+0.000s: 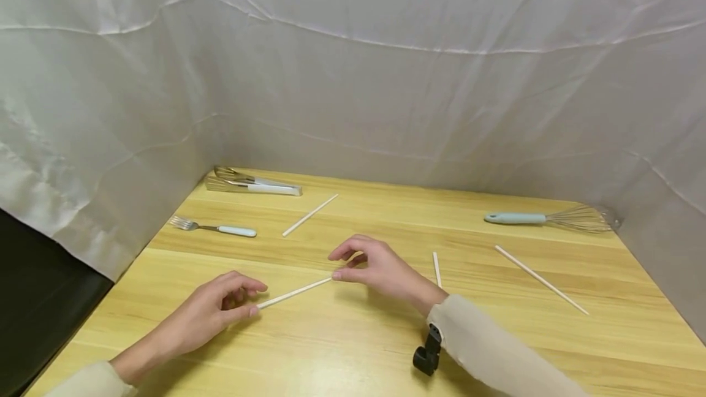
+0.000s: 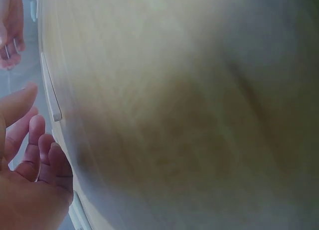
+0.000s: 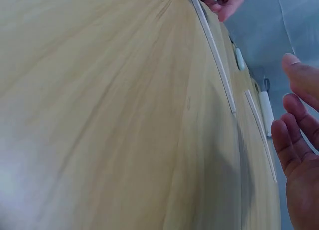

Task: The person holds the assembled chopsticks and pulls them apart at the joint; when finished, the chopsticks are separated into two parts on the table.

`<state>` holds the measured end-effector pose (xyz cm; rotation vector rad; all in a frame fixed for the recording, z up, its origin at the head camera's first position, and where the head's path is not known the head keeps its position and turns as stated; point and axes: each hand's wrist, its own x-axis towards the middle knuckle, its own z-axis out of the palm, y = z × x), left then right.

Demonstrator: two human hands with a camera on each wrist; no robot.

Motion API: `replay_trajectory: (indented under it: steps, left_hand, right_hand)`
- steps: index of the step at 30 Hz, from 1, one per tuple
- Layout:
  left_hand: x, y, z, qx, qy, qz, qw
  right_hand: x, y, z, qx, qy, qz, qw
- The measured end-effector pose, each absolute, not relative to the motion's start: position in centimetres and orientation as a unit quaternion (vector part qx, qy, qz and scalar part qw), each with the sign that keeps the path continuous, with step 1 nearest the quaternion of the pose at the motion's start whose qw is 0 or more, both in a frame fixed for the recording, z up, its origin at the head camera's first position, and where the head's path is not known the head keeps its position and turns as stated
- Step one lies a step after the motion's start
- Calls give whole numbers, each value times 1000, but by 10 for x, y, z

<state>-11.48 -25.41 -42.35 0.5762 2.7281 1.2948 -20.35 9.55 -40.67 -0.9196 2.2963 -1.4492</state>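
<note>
A thin white stick (image 1: 295, 293), like a chopstick, lies on the wooden table between the two hands. My left hand (image 1: 206, 311) is at the stick's left end, its fingers loosely bent and the thumb tip beside that end. At the right end hovers my right hand (image 1: 380, 268), thumb and fingers spread apart. In the right wrist view a gap shows between the right hand (image 3: 299, 140) and the stick (image 3: 214, 51). The left wrist view has the left hand (image 2: 35, 175) with nothing between its fingers.
More white sticks lie about: one at the back (image 1: 310, 215), one by the right forearm (image 1: 437, 269), one farther right (image 1: 540, 279). A fork (image 1: 234, 231) and tongs (image 1: 270, 187) are at the left, a whisk (image 1: 518, 218) at the right. Grey cloth (image 1: 353, 97) encloses the table.
</note>
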Motion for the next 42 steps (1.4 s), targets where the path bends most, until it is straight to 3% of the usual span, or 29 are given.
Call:
replay_trajectory:
  steps: [13, 42]
  left_hand:
    - [-119, -254, -429, 199, 877, 432, 72]
    - [-127, -260, -420, 210, 876, 421, 110]
  right_hand:
    - [-211, 67, -426, -328, 804, -467, 168]
    - [-208, 50, -427, -397, 854, -318, 114]
